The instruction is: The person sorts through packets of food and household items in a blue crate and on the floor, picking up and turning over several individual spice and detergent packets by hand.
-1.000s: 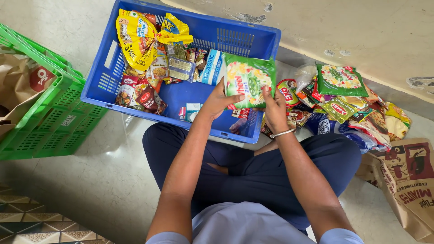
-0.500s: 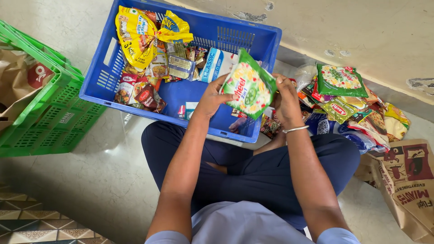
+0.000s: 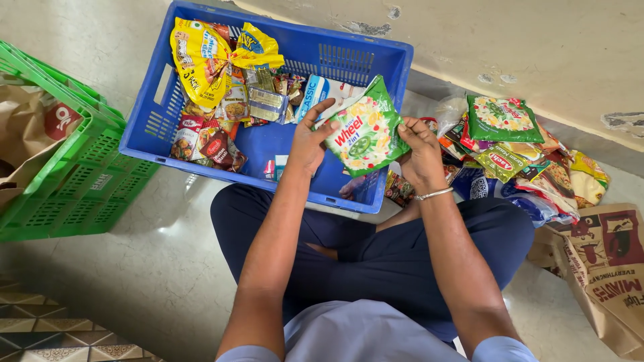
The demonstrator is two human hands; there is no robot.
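Two hands pinch a green packet (image 3: 365,131) by its side edges, left hand (image 3: 310,144) and right hand (image 3: 420,151), holding it flat, face up, above a blue crate (image 3: 268,144); more packets (image 3: 516,154) lie heaped right of the grip.

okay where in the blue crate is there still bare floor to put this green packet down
The blue crate has a bare patch of floor in its middle and near-right part, bordered by the snack packets on the left and the far-wall pile. The left hand and right hand hold the green packet just above it. The far-left corner is crowded.
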